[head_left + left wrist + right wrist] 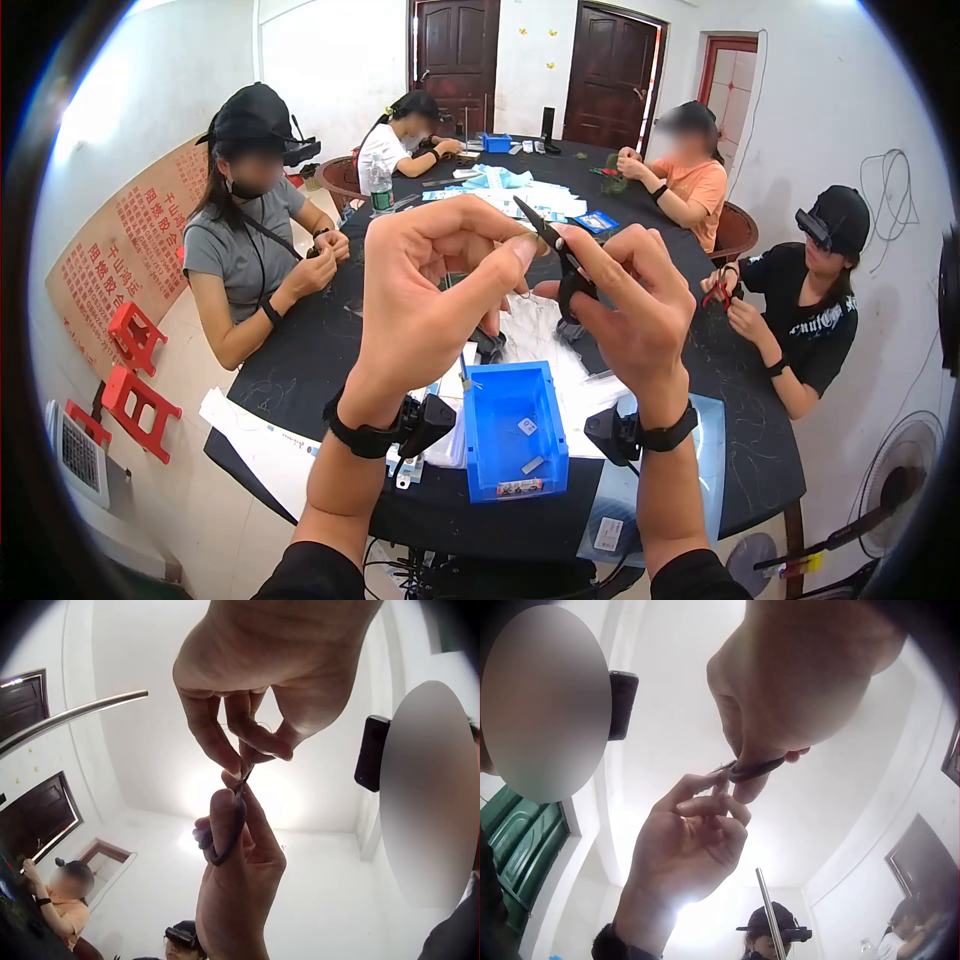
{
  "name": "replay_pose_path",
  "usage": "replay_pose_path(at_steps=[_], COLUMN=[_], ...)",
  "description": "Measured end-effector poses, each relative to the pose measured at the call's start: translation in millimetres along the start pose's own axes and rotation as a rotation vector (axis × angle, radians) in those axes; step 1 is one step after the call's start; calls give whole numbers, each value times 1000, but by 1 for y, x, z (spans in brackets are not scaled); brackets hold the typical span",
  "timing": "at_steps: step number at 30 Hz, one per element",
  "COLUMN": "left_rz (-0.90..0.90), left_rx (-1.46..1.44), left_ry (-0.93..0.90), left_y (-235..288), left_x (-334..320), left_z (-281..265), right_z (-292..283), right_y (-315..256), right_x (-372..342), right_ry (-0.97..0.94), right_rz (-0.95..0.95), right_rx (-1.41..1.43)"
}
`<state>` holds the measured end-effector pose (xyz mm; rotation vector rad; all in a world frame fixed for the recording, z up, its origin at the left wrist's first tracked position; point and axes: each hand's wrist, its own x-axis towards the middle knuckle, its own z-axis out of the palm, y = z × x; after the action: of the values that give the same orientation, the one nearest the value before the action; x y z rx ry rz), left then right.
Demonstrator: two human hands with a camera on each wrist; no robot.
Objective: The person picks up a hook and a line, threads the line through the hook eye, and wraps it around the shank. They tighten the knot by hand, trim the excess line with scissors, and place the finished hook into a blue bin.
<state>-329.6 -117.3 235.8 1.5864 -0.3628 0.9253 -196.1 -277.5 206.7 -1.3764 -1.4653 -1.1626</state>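
Note:
Both hands are raised above the table and meet at their fingertips. My right hand grips small black-handled scissors, with a finger through a handle loop. The blades point up and to the left, past the left fingertips. My left hand pinches a thin thread between thumb and forefinger, right at the blades. A fine loop of the thread shows by the left fingers in the left wrist view. In the right wrist view, the left hand is below the right hand.
A blue bin with small labels inside stands on the black-covered table. Around it lie white papers and a clear blue plastic sleeve. Several people sit around the table. A water bottle stands at the far left.

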Motion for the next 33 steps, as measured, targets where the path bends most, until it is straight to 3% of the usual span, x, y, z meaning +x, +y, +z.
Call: replay_pose_path(at_steps=[7,13,20,22,28,33], left_rz=[13,7,-23,-19,-11,-21], left_rx=[57,19,-7,-64,-82,-93], left_ry=[-9,-11,-34,-35,-1,12], left_y=[-1,0,-1,-4,-10,-8], left_x=[-1,0,2,4,6,6], left_z=[-2,-2,-2,-3,-5,-4], right_z=[-3,-2,-8,-8,-6,-1], right_y=[-3,-4,-1,1,-5,-9], right_x=[4,5,7,3,4,6], right_ry=[-33,7,-46,-20,73,64], right_rz=[17,208,294,477,285,240], right_rx=[14,126,199,481,535,517])
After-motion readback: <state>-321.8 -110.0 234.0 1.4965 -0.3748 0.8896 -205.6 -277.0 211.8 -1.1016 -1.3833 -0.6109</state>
